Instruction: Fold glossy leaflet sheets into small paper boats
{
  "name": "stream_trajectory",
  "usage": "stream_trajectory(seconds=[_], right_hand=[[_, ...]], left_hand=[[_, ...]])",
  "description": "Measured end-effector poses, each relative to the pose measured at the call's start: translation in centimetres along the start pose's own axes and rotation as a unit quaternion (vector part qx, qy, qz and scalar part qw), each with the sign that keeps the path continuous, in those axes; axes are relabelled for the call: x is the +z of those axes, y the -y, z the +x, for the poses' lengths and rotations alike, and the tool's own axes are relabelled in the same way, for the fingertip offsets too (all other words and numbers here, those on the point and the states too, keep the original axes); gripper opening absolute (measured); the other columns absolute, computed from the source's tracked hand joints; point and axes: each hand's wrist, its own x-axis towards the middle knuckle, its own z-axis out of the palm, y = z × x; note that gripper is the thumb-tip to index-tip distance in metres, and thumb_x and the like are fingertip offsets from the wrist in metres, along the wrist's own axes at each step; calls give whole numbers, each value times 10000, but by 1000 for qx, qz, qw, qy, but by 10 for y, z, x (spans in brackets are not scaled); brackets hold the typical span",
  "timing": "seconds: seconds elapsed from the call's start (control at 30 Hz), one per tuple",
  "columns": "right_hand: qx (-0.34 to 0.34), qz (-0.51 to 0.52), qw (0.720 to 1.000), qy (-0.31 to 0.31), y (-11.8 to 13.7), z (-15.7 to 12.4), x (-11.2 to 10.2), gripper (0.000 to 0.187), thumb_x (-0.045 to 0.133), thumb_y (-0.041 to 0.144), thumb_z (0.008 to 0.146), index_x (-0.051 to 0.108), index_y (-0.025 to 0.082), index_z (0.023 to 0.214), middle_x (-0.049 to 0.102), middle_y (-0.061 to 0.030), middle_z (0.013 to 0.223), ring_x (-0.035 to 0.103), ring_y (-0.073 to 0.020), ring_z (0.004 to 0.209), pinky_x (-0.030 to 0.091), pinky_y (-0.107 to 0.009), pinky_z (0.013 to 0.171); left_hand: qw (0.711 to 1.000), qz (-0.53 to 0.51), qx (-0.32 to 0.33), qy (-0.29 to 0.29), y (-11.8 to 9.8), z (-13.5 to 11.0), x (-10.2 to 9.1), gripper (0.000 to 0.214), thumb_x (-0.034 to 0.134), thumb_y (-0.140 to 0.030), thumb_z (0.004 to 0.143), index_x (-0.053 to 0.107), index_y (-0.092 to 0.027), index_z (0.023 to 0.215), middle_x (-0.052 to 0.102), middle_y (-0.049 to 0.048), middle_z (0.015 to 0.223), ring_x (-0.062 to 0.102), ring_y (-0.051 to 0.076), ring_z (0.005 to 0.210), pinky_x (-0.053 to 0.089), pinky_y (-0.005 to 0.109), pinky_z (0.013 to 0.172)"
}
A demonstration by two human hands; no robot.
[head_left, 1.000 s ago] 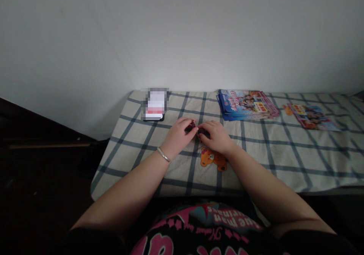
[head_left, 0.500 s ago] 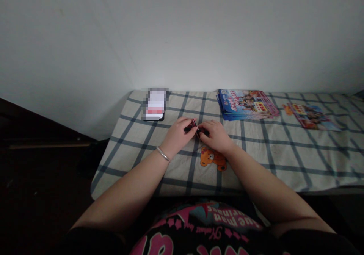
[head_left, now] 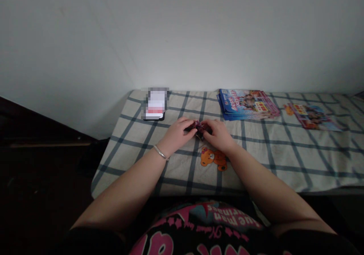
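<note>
Hands: left hand (head_left: 176, 134) and right hand (head_left: 218, 134) meet mid-table (head_left: 136, 145) | fingers: both sets closed, pinching small dark-red object (head_left: 199, 126) from either side, wrists resting down, probably for steadiness | booklets (head_left: 246, 104) far right, phone (head_left: 155, 105) far left

Shirt (head_left: 204, 224), near edge of the scene: pink lettering, upside down in the head view. The fragment "ue man" is legible. The adjoining word and a script line below it cannot be read with certainty. Larger pink letters are cut off at the frame's bottom edge.

Stack of booklets (head_left: 247, 104), far right: printed cover titles, too small to read.

Single booklet (head_left: 313, 116), further right: cover print illegible.

Phone (head_left: 155, 104), far left: screen blurred, unreadable.

Small dark-red item (head_left: 199, 127), centre: markings too small to resolve.
</note>
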Motion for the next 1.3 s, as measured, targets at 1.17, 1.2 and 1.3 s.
stream_trajectory(seconds=[1.17, 1.2, 1.3], right_hand=[[-52, 28, 998, -10, -19, 1, -7, 134, 602, 242, 886, 730, 242, 923, 735, -31, 957, 630, -216, 965, 414, -407, 916], [-55, 25, 998, -9, -19, 0, -7, 127, 611, 256, 886, 731, 244, 925, 732, -32, 958, 628, -217, 966, 415, -407, 916], [-53, 6, 998, -13, -18, -1, -6, 128, 645, 301, 872, 739, 248, 940, 718, -45, 977, 612, -227, 977, 425, -411, 918]], left_hand=[[972, 153, 134, 120, -2, -8, -10, 228, 593, -219, 931, 701, -261, 1128, 674, 20, 1141, 623, 188, 1040, 513, 346, 900], [971, 160, 135, 118, -3, -8, -10, 224, 592, -224, 932, 704, -262, 1122, 675, 20, 1138, 624, 189, 1032, 514, 347, 890], [969, 172, 138, 112, -5, -9, -10, 214, 589, -231, 934, 709, -260, 1109, 677, 21, 1131, 626, 190, 1016, 515, 344, 867]])
